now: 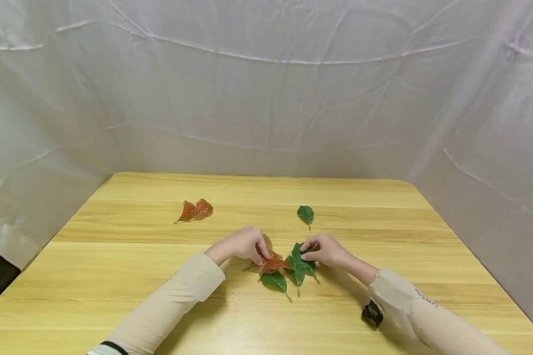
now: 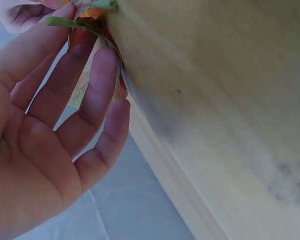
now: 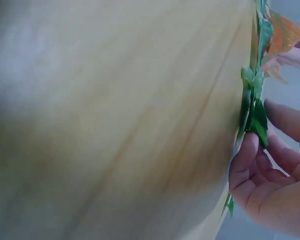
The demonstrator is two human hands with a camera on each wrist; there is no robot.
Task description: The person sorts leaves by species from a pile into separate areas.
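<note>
At the middle of the table, my left hand (image 1: 248,244) pinches a red leaf (image 1: 274,266) in a small heap of red and orange leaves. In the left wrist view its green stem (image 2: 62,22) sticks out by the fingers. Just to the right, my right hand (image 1: 329,252) has thumb and forefinger on a green leaf (image 1: 298,262) atop a cluster of green ones. The right wrist view shows that leaf edge (image 3: 260,120) between thumb and fingers. One green leaf (image 1: 274,281) lies partly under the red ones, its stem toward me.
Two red leaves (image 1: 196,211) lie together at the back left of the wooden table (image 1: 115,281). A single green leaf (image 1: 305,215) lies behind the right hand. A black object (image 1: 372,314) is by the right sleeve. Pale sheeting (image 1: 266,108) surrounds the table's back and sides.
</note>
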